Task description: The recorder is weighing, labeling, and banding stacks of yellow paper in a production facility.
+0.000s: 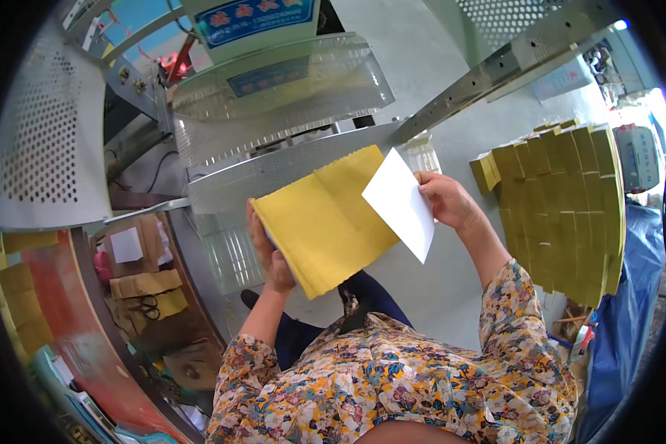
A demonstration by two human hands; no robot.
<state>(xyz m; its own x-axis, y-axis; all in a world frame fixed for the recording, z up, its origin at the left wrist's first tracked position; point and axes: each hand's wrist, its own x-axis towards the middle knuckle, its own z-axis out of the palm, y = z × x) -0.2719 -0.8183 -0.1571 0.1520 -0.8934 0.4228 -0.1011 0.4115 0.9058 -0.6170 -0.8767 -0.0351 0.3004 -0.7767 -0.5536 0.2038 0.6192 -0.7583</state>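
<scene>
- I see the left hand point(268, 255) clamped on the lower-left edge of a yellow paper stack point(322, 218), held up just in front of the perforated metal machine point(274, 111).
- Right hand point(445, 200) pinches 1 white sheet point(401, 203) overlapping the stack's right edge.
- Piled yellow bundles point(562, 200) sit well right of the machine.
- Scissors point(149, 305) lie low-left of it.

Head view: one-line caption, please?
Left hand holds yellow paper stack; right hand holds white sheet.
</scene>
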